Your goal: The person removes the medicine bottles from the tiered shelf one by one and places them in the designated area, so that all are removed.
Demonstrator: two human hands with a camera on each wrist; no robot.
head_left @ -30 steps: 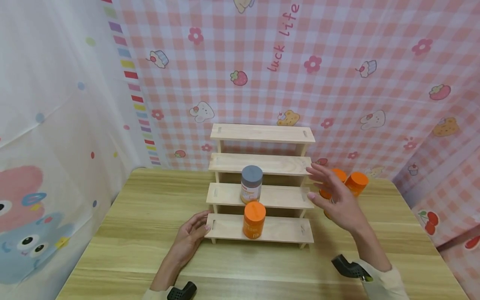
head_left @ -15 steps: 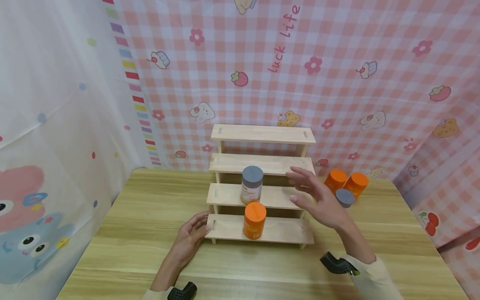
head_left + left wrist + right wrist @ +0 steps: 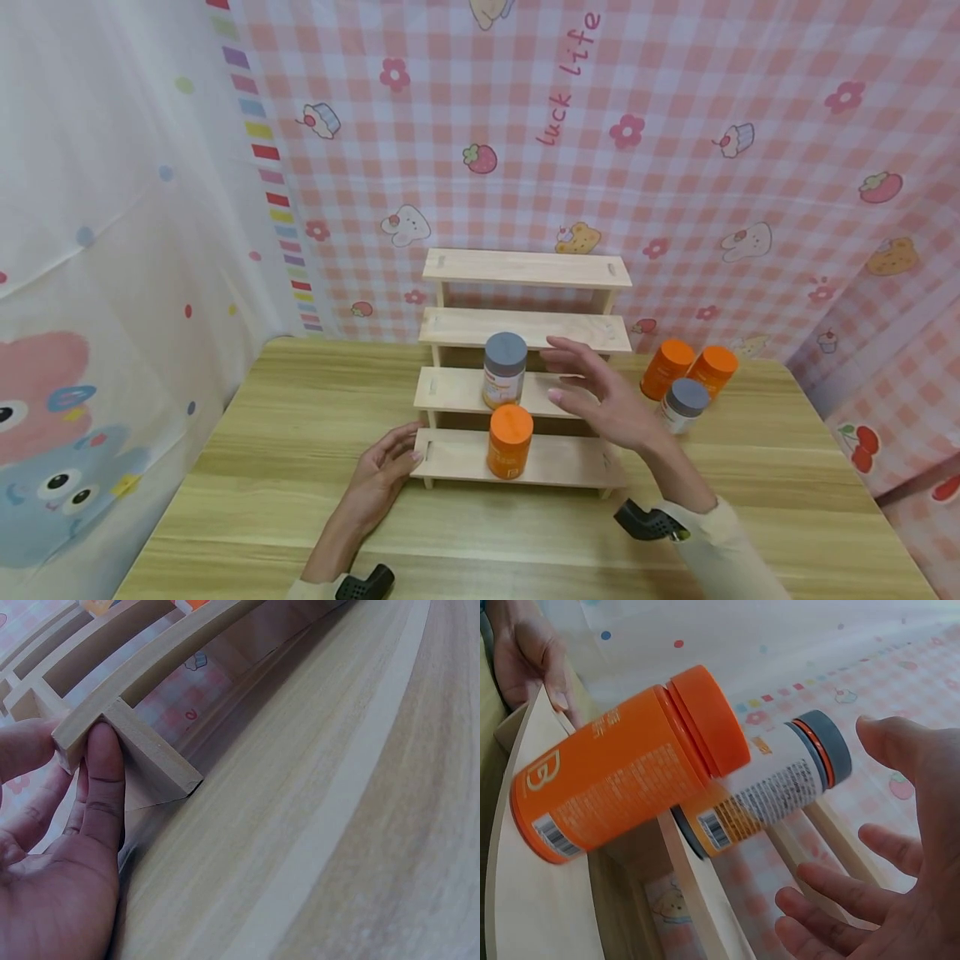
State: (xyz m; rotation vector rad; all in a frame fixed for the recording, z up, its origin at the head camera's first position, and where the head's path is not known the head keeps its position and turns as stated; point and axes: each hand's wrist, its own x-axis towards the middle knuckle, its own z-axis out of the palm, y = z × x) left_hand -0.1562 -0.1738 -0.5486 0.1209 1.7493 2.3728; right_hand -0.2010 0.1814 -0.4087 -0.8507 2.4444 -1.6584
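A four-tier wooden step shelf (image 3: 555, 450) stands on the table. My left hand (image 3: 384, 477) grips the left end of its lowest step; in the left wrist view the thumb and fingers pinch the board's corner (image 3: 86, 724). An orange pill bottle (image 3: 510, 442) stands on that lowest step. One step up is a white-and-yellow pill bottle with a grey cap (image 3: 504, 369). My right hand (image 3: 603, 396) hovers just right of the grey-capped bottle, fingers spread and holding nothing. In the right wrist view its thumb and fingers are apart from the grey cap (image 3: 832, 748).
Right of the shelf, two orange bottles (image 3: 667, 371) and another grey-capped bottle (image 3: 684, 406) stand close together on the wooden table (image 3: 300, 433). A checked curtain (image 3: 525, 192) hangs close behind the shelf. White cloth (image 3: 150, 250) covers the left side.
My right hand has moved left from in front of the bottles at the right to beside the grey-capped bottle on the shelf, uncovering them. The left hand has stayed in place.
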